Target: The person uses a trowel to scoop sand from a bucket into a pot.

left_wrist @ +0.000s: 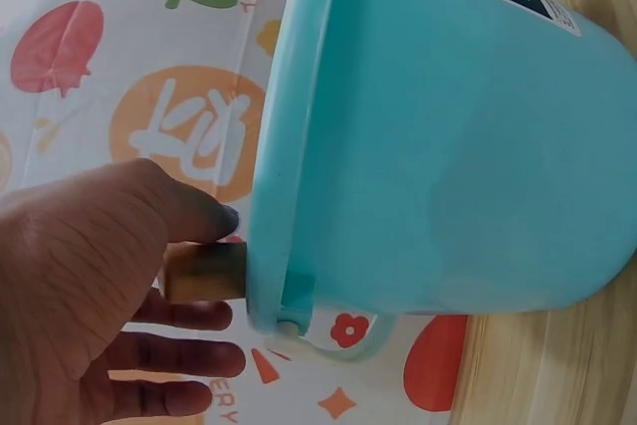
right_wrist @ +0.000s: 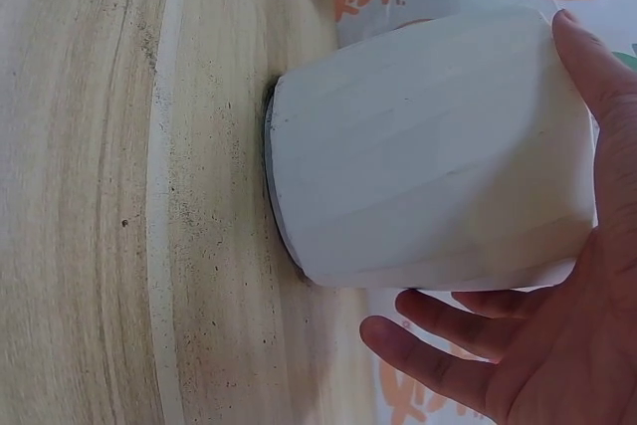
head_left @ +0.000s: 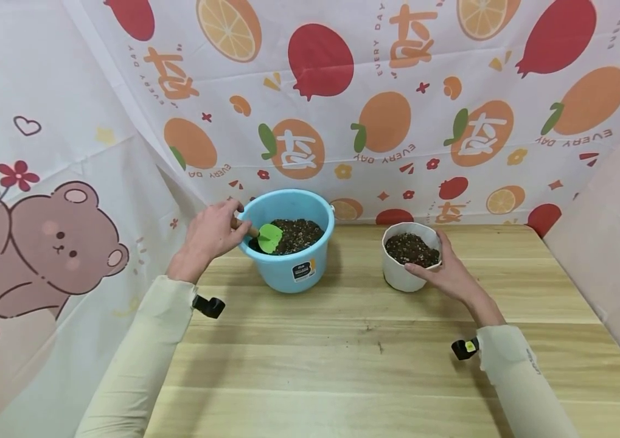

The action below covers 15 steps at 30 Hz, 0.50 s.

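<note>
A small makeshift potting corner, set up like a home craft booth rather than a real garden. A pale wooden table (head_left: 375, 359) fills the lower half of the frame. Printed cloth backdrops enclose it: oranges and pomegranates (head_left: 386, 91) across the top, a cartoon bear (head_left: 47, 243) on the left. On the table near the centre stand a blue plastic bucket (head_left: 293, 267) of dark soil and a white pot (head_left: 403, 277) of soil
</note>
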Available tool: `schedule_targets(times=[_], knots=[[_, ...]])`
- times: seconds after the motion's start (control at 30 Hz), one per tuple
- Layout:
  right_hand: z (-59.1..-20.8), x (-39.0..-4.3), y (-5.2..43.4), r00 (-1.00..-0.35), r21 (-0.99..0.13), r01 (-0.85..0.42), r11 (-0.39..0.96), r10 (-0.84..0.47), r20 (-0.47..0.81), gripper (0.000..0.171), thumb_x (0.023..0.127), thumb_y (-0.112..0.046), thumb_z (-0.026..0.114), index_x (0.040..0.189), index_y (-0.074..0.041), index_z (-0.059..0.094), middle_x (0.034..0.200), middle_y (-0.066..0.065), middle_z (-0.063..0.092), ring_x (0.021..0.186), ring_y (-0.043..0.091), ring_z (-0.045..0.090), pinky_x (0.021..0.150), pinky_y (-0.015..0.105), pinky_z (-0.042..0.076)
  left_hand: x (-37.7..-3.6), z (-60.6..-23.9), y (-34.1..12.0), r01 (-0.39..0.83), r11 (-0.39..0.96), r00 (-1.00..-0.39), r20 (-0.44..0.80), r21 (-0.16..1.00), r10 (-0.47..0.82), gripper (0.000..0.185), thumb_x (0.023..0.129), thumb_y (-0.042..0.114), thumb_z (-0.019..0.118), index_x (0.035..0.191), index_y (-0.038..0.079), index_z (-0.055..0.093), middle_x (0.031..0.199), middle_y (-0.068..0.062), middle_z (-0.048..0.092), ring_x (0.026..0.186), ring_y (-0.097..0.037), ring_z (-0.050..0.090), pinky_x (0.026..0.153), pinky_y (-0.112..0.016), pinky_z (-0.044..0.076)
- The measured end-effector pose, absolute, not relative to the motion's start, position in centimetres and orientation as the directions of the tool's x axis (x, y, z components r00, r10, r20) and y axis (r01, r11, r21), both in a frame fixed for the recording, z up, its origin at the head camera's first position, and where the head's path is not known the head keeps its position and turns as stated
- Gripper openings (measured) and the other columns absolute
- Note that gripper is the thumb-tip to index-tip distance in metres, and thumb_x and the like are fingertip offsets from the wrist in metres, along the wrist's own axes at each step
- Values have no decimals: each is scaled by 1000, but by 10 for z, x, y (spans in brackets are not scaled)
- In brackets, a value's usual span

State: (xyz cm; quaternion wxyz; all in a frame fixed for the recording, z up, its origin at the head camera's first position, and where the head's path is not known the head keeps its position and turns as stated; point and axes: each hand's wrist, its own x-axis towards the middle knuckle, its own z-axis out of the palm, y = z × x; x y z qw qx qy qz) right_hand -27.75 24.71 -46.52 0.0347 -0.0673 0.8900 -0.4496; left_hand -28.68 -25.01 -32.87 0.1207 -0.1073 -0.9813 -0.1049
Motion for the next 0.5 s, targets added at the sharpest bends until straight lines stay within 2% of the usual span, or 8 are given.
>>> schedule_targets(times=[0.23, 0.5], knots=[[-465, -278, 245, -988, -810, -84, 581, -156, -9, 119, 85, -59, 75, 163, -27, -9, 165, 23, 25, 153, 45, 25, 116, 71, 25, -286, -326, -249, 283, 940, -941, 243, 190, 234, 32, 94, 23, 66, 117, 1, 62, 91, -15, 70, 75, -29, 64, 64, -44, 50], [-462, -278, 246, -988, -813, -73, 578, -154, -20, 120, 85, -58, 74, 163, -25, -12, 166, 25, 21, 153, 46, 24, 117, 70, 24, -287, -322, -244, 286, 935, -952, 169, 210, 254, 35, 93, 22, 71, 118, 0, 62, 105, -20, 71, 89, -32, 71, 72, -45, 53]])
